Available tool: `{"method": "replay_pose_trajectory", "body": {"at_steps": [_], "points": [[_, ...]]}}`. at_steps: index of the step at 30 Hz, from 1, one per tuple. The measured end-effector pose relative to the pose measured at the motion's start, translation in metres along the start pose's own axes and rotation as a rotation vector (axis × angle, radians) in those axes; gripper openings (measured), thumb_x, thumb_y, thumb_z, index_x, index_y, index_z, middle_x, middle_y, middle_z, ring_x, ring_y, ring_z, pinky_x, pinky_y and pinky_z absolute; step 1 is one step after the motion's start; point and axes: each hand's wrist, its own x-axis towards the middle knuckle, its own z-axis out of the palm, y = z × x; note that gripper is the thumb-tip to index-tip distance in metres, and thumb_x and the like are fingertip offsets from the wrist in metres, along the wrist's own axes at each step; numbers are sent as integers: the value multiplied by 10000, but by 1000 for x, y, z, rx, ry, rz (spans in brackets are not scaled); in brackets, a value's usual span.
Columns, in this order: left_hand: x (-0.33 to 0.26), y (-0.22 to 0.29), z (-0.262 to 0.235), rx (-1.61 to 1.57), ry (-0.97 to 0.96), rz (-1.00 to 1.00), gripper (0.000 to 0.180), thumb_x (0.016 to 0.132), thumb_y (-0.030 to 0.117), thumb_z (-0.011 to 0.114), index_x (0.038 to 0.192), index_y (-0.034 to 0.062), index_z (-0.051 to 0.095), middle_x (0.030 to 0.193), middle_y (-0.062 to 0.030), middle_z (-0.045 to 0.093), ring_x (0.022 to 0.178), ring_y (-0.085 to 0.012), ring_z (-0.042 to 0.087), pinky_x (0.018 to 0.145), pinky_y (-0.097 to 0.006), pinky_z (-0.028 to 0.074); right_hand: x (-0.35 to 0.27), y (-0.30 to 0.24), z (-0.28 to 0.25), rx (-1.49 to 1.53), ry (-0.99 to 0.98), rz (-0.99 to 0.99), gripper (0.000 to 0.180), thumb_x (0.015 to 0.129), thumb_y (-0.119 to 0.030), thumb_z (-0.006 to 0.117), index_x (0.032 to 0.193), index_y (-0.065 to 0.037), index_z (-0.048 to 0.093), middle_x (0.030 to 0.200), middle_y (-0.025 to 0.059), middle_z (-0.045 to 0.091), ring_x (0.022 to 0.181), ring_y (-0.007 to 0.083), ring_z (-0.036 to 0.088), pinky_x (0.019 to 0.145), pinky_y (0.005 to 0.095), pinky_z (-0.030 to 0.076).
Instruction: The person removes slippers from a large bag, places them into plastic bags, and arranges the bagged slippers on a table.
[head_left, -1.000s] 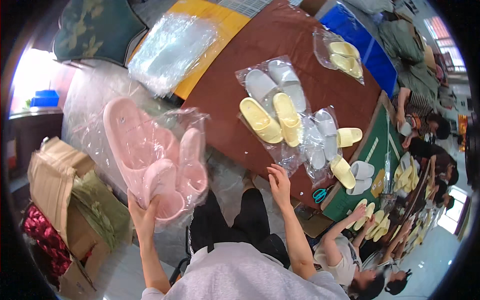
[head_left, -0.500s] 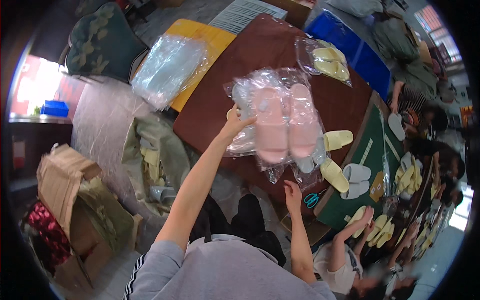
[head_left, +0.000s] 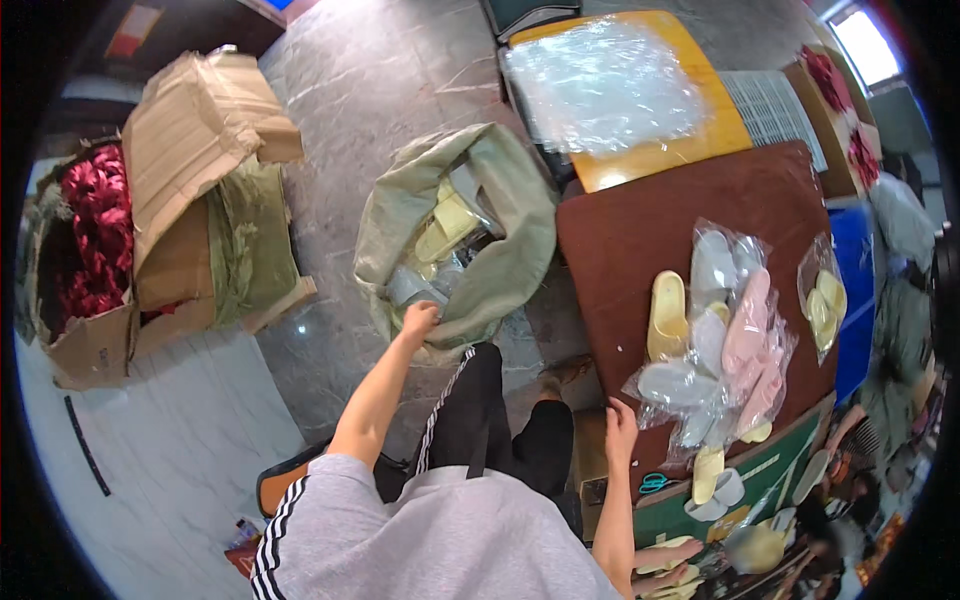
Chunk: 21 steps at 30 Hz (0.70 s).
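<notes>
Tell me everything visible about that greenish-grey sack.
The sack looks like creased fabric. It stands on the floor, left of the brown table, its wide mouth open upward and its rim slumped in folds. Yellow and grey slippers lie inside, with some clear plastic showing. The left hand is at its near rim; whether it grips the fabric is unclear.

The left hand (head_left: pixel 421 319) is at the near rim of a greenish sack (head_left: pixel 525 235) holding yellow slippers (head_left: pixel 452 222). The right hand (head_left: pixel 620 428) is beside the brown counter (head_left: pixel 630 240), where bagged pink slippers (head_left: pixel 746 340) lie among grey slippers (head_left: pixel 713 272).
</notes>
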Motion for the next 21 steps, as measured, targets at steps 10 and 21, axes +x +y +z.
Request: {"method": "replay_pose_trajectory", "body": {"at_steps": [10,21], "points": [[144,-1,-65,315,-67,213,421,775,283,583,1097,13,605,1078,-221,622,1057,-364,576,913,-417,451,173,-223,321,86,-664,-461,249,876,-104,570,1110,-24,602,1088,117,603,1020,220,587,876,305,454],[164,18,-162,597,506,609,619,719,58,622,1285,-27,386,1247,-280,430,1154,-448,411,979,-488,353,281,-213,341,-425,-241,-455,650,781,-20,610,1372,1,339,1278,314,444,1184,460,426,1011,459,333]]}}
